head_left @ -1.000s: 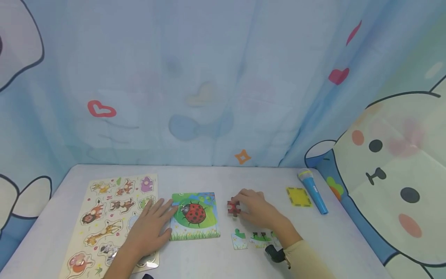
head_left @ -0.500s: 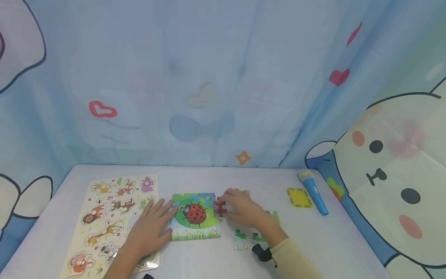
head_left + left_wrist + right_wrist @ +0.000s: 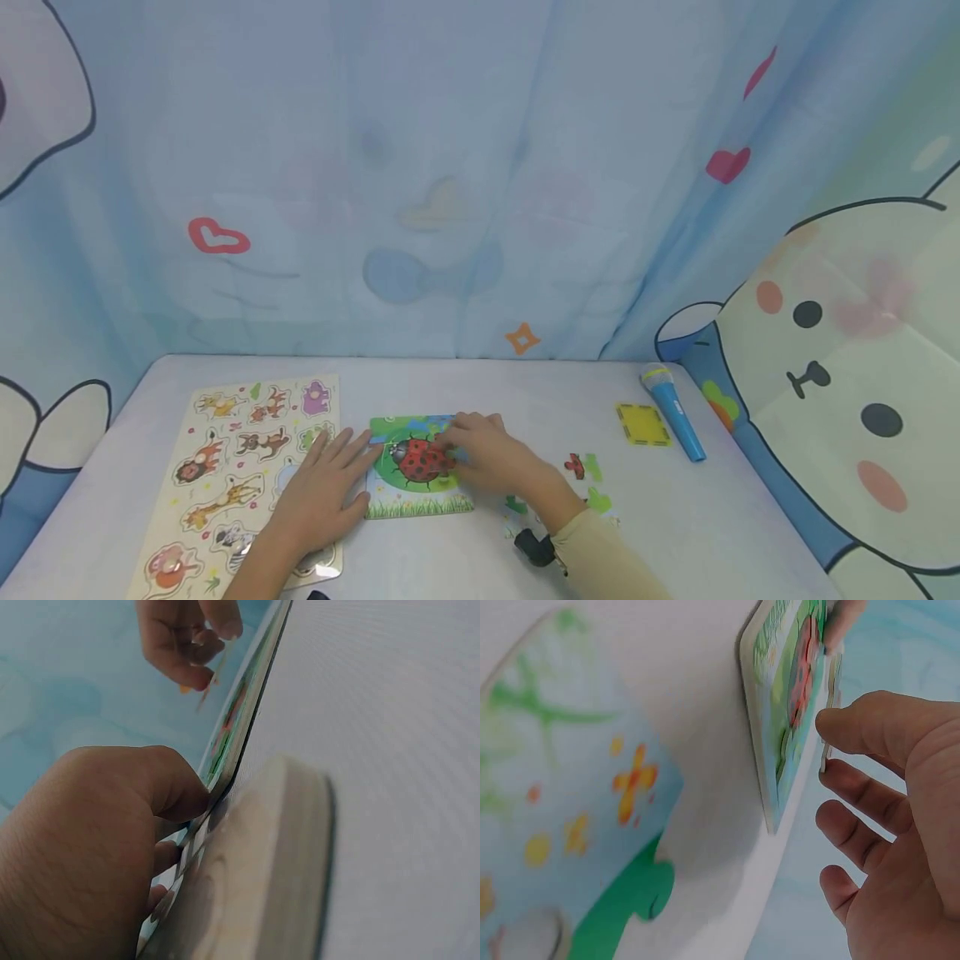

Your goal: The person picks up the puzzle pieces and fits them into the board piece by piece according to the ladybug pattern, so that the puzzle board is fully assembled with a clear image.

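Observation:
A square ladybird puzzle board (image 3: 420, 492) lies flat on the grey table (image 3: 487, 383). My left hand (image 3: 337, 467) rests flat with straight fingers against the board's left edge; in the left wrist view its thumb (image 3: 176, 791) presses that edge (image 3: 247, 720). My right hand (image 3: 468, 442) is over the ladybird picture and pinches a thin puzzle piece (image 3: 829, 697) between thumb and fingers, just above the board's face (image 3: 799, 667). From the head view the fingers hide most of that piece.
Loose puzzle pieces, one red (image 3: 574, 466) and some green (image 3: 598, 500), lie right of the board. A wooden animal peg puzzle (image 3: 258, 417) sits at the left under my left wrist. A yellow square (image 3: 642, 423) and a blue toy microphone (image 3: 672, 410) lie at the right. Curtains surround the table.
My right hand has carried the red piece leftward from the loose pieces to over the ladybird board. The pieces it covered now show. The left hand has stayed still.

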A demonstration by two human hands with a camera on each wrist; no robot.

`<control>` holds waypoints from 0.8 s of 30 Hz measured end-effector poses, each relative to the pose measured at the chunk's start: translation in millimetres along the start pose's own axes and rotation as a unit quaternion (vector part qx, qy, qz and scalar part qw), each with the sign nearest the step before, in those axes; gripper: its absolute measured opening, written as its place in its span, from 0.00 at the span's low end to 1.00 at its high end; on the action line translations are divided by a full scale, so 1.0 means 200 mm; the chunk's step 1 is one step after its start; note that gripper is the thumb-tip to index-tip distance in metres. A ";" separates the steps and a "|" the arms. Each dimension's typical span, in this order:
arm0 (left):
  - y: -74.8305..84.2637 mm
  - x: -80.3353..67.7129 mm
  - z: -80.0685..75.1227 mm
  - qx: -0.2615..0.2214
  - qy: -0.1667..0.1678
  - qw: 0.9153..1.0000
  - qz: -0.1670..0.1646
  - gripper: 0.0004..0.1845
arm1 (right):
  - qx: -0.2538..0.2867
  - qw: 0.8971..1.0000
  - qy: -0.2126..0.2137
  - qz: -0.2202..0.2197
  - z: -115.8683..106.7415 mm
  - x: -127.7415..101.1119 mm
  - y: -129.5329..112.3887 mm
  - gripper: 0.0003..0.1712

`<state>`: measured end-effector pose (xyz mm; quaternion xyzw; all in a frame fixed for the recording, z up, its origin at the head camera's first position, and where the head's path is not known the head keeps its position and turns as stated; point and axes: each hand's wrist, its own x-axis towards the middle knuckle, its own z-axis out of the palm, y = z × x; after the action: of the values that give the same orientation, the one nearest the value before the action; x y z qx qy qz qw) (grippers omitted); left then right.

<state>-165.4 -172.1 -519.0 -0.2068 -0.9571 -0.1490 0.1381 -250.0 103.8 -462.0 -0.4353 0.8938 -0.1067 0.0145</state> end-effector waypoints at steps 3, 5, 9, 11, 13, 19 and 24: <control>0.00 0.00 0.00 -0.002 0.001 1.000 -0.001 0.32 | 0.001 1.000 0.000 -0.003 0.01 0.02 -0.02 0.15; 0.00 0.00 0.00 -0.001 0.001 1.000 -0.001 0.32 | -0.001 1.000 -0.005 -0.001 0.02 0.04 -0.03 0.16; 0.01 0.00 -0.01 0.004 -0.001 1.000 0.000 0.32 | -0.005 1.000 -0.013 0.009 0.02 0.06 -0.06 0.18; 0.00 0.00 -0.01 0.007 -0.001 1.000 0.002 0.32 | -0.007 1.000 -0.014 0.012 0.03 0.07 -0.07 0.19; 0.00 0.00 0.00 0.008 -0.001 1.000 0.002 0.32 | -0.006 1.000 -0.014 0.014 0.04 0.08 -0.07 0.19; 0.00 0.00 0.00 0.003 0.007 1.000 0.003 0.32 | -0.004 1.000 -0.018 0.010 0.05 0.11 -0.09 0.18; -0.01 0.00 0.01 0.008 0.001 1.000 -0.001 0.32 | -0.007 1.000 -0.018 0.005 0.05 0.12 -0.10 0.18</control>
<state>-166.0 -172.6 -520.6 -0.2046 -0.9583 -0.1413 0.1408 -248.0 71.6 -465.8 -0.4330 0.8962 -0.0926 0.0276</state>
